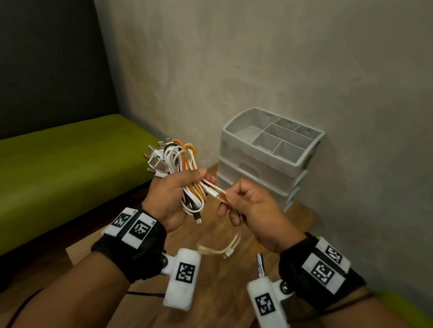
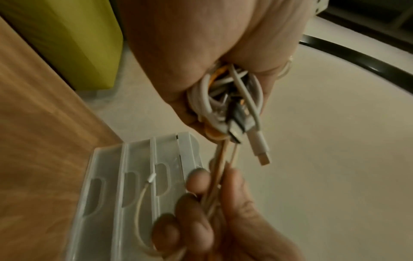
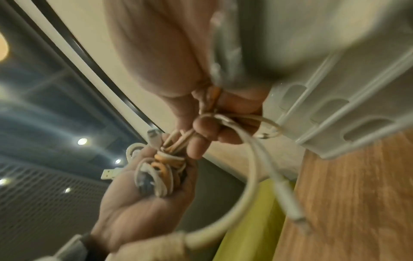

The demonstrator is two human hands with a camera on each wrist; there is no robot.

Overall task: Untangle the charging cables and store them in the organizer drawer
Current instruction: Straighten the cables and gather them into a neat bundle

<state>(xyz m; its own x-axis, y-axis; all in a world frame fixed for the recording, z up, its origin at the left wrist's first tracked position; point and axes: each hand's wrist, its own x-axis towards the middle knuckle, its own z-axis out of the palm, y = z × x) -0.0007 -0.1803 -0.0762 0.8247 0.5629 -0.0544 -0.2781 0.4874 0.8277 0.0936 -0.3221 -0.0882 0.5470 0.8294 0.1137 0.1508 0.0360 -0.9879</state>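
Two white camera blocks (image 1: 183,278) with black square codes are hanging under the wrists at the bottom of the head view, strapped on with black bands. Above them the left hand (image 1: 169,194) is gripping a tangled bundle of cables (image 1: 182,166), its fingers curled round the middle of the coil; white, orange and black strands are looping out above and below the fist, and several metal plugs are sticking out at the upper left. A black plug (image 2: 234,127) and a white plug (image 2: 260,150) are dangling from the bundle in the left wrist view. The right hand (image 1: 255,209) is facing it, close but not touching, and its thumb and curled fingers are pinching the ends of a few strands that are running taut from the bundle. An orange cable (image 1: 259,250) and a pale white cable (image 1: 226,248) are trailing down below the right palm. Both hands are hovering over a wooden table (image 1: 217,303). At the table's far end, against the beige wall (image 1: 268,53), a grey organizer (image 1: 269,152) is standing, with a divided tray on top and drawers stacked beneath, all pushed in. A green bench (image 1: 53,169) is lying to the left.
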